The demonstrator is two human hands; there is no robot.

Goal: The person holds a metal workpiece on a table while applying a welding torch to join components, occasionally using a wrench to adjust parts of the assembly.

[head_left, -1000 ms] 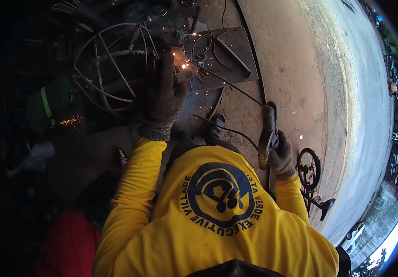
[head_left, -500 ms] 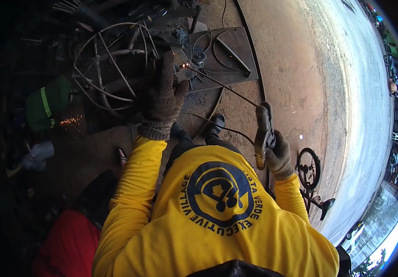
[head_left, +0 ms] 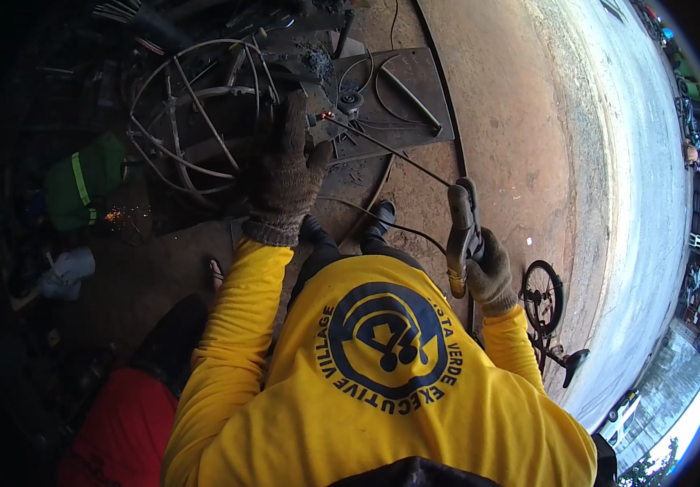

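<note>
My right hand [head_left: 490,274], in a brown knit glove, is wrapped around a welding electrode holder [head_left: 463,227]. A thin welding rod [head_left: 399,154] runs from its jaws up and left, and its far tip glows orange-red beside the metal worktable [head_left: 415,93]. My left hand [head_left: 283,183], gloved too, is raised just left of that glowing tip. Its index finger points away from me and the thumb stands apart; the other fingers are hard to see in shadow. Beside it on the left is a round cage of bent metal rods [head_left: 176,122].
On the worktable lie a metal tube [head_left: 411,99], a small round metal part [head_left: 350,101] and thin rods. A cable [head_left: 419,233] trails from the holder past my feet. Left are a green bag-like object [head_left: 82,183], sparks and a person in red [head_left: 119,430]. A bicycle [head_left: 545,300] lies right.
The glow at the rod's tip has shrunk slightly, and the sparks by the green object are fewer. The dark-clad knee of the person in red has shifted a little. My hands stay nearly still.
</note>
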